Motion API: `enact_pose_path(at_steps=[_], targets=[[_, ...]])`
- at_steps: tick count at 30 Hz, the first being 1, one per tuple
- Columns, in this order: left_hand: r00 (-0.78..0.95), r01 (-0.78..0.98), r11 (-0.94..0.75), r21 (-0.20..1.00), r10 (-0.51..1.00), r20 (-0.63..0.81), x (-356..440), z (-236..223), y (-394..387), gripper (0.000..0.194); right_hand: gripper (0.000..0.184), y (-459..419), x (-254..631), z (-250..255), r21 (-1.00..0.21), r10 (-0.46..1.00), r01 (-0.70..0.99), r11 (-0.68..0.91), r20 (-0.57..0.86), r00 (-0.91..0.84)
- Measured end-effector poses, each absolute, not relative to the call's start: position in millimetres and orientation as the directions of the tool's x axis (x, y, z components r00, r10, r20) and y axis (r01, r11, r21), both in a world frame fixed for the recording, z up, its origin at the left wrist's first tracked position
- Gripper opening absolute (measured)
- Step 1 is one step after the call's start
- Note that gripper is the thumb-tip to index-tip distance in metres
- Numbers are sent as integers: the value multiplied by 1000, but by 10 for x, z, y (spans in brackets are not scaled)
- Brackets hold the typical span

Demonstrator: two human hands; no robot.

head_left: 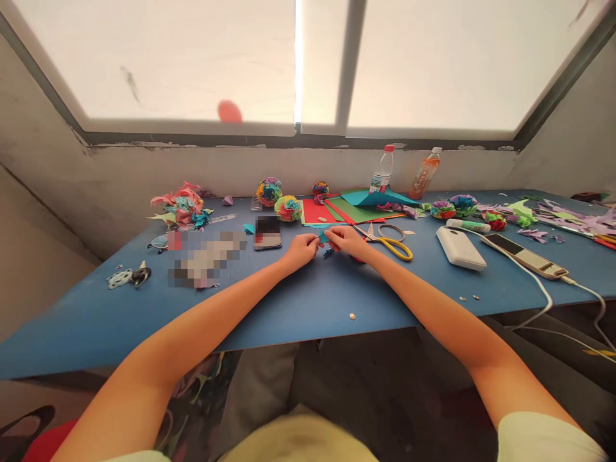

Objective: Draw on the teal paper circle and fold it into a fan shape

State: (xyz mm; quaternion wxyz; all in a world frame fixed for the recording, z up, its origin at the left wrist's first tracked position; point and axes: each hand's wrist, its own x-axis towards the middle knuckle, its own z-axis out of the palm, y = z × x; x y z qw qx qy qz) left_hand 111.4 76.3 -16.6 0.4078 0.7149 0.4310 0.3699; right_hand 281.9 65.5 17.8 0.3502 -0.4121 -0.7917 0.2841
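Note:
Between my two hands is a small piece of teal paper (pixel 323 237), pinched by the fingertips of both. My left hand (pixel 303 251) grips its left side, and my right hand (pixel 347 241) has hold of the right side. Both hands are closed, just above the blue table (pixel 298 308). Close to the right hand lie scissors (pixel 397 249) with yellow handles and a grey tape ring (pixel 391 232). A small dark blue object under the fingers is too small to name. Behind the hands are sheets of red and green paper (pixel 353 208).
Several multicoloured paper balls (pixel 289 208) sit at the back, near a phone (pixel 267 232). Two bottles (pixel 424 173) stand by the wall. To the right are a white power bank (pixel 461 248), a glue stick (pixel 468 225) and a cabled phone (pixel 525 256). Keys (pixel 141 274) lie left.

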Motion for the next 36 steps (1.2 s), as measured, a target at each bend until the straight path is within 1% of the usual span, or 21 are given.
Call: enact_pose_path(at_steps=[6,10,13,16,20,23,29,33,36], targets=[[363,362,-270,892,922,133,1102,-107,720,29,45,690,2771,106,-705,876,524,478,342,-340],[340,465,-302,832,929,148,1095,-56,668,29,41,677,2739,76,-721,871,498,482,334,-359],[336,564,-363,742,921,195,1080,-16,610,28,36,686,2738,48,-735,857,461,498,338,-388],[359,664,-416,622,906,223,1063,15,555,25,35,750,2748,-9,-731,845,449,513,337,-416],[390,766,-444,465,896,214,1057,55,450,28,40,801,2759,-47,-767,880,466,441,268,-392],[403,807,-450,382,893,200,1067,87,373,33,43,760,2757,8,-771,887,469,432,269,-375],[391,869,-438,230,893,225,1062,107,322,31,49,653,2724,141,-789,875,430,439,267,-404],[403,888,-439,138,887,226,1058,91,354,32,45,646,2732,133,-816,889,401,417,273,-367],[420,887,-450,102,879,224,1079,68,415,33,40,660,2753,132,-840,897,368,398,274,-346]])
